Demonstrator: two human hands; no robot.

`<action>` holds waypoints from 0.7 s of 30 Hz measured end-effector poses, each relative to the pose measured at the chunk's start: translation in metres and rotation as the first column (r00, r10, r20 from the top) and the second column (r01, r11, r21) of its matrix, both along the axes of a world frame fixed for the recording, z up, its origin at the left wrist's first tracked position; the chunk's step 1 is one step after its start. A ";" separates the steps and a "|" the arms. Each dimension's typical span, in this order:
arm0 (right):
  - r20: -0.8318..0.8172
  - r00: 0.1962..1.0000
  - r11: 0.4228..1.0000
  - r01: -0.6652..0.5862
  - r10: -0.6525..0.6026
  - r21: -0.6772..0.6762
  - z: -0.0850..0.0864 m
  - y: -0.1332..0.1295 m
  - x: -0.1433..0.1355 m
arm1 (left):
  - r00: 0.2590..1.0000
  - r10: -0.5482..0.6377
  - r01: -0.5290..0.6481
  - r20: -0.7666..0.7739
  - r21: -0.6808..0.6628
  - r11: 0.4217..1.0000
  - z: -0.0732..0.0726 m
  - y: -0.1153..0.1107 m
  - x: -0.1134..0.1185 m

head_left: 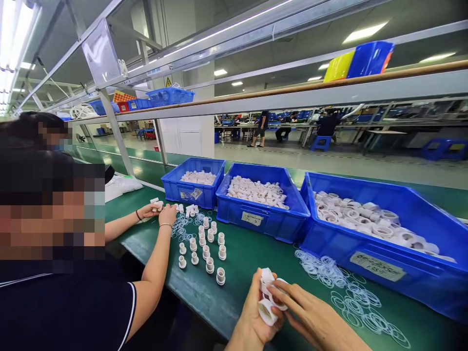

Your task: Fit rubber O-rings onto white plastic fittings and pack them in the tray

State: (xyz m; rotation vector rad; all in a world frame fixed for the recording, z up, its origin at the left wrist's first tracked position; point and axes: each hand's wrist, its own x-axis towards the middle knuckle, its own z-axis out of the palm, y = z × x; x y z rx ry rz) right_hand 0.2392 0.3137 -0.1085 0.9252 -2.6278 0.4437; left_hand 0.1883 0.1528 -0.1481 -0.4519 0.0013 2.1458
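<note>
Several white plastic fittings [268, 312] rest in my left hand [254, 312], its fingers curled round them at the lower middle of the view. From the right, my right hand [310, 312] reaches over with its fingertips on one of these fittings. Beyond my right hand, thin clear rings [353, 297] lie in a loose pile on the green table [241, 273]. Assembled white pieces [220, 276] stand upright in loose rows to the left of my hands.
Three blue bins [369, 263] of white parts line the back of the table. At the left a co-worker [66, 302] handles small white parts beside more rings [183, 225]. A shelf [292, 97] runs above the bins, holding coloured tape rolls [360, 61].
</note>
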 end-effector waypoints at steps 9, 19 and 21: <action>0.347 0.922 0.893 0.294 -0.171 -0.341 0.030 -0.028 -0.011 | 0.995 -0.088 0.093 -0.055 0.095 0.991 -0.015 -0.020 0.021; 0.395 0.918 0.894 0.157 0.024 -0.420 0.006 -0.103 -0.069 | 0.987 0.035 -0.032 -0.156 0.026 0.999 -0.039 -0.086 0.053; 0.410 0.910 0.903 0.121 0.065 -0.411 -0.002 -0.113 -0.070 | 0.971 0.106 -0.126 -0.213 -0.087 0.988 -0.047 -0.101 0.063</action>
